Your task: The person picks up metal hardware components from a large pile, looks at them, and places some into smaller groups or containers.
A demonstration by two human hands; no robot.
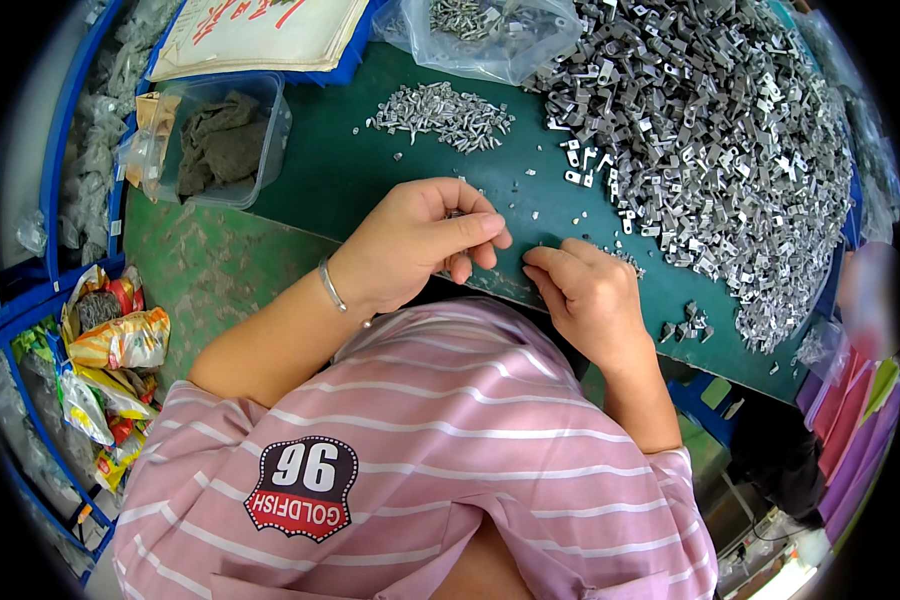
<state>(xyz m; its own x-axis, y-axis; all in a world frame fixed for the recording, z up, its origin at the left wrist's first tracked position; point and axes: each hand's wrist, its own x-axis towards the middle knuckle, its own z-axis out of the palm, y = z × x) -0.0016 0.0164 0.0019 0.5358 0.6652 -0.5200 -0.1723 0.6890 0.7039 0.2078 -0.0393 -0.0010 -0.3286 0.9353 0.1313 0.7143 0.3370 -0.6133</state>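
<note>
The left hand (pixel 425 240) sits just left of the picture's centre, fingers curled in, thumb pressed against the fingertips; something small and metallic seems pinched there, though it is too tiny to tell what. The right hand (pixel 585 290) lies close beside it at 3 o'clock, knuckles up and fingers bent down onto the green table (pixel 340 170); I cannot tell whether it grips anything. The hands almost touch.

A big heap of small metal brackets (pixel 730 150) fills the table from 12 to 3 o'clock of the hands, and a smaller pile of little metal pins (pixel 445 112) lies at 12 o'clock. A few finished-looking pieces (pixel 688 325) sit at 3 o'clock of the right hand.

To do this fitting well, my judgement is that the pieces should stay low over the table edge, pinched at the fingertips, so a dropped part lands on the green surface rather than the striped pink shirt (pixel 450 440)

A clear tub holding a dark rag (pixel 220 140) stands at 10 o'clock
</note>
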